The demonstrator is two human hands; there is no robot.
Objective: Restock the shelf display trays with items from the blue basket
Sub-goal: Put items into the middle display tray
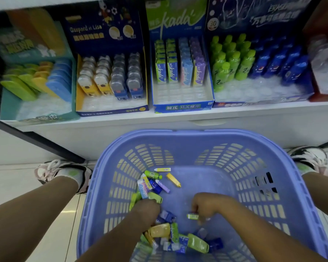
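While right hand (206, 206) pinches a green eraser (192, 216) in blue basket (197, 133), left hand (146, 210) apart, buried in pile (169, 237), grip indeterminate: risk, lookalike pieces entering wrong display trays (182, 107).

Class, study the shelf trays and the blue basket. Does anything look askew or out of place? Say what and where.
In the leftmost teal tray, the green, yellow and blue items lean at a slant, while the other trays' rows stand upright. In the blue basket, mixed items lie jumbled in a heap.
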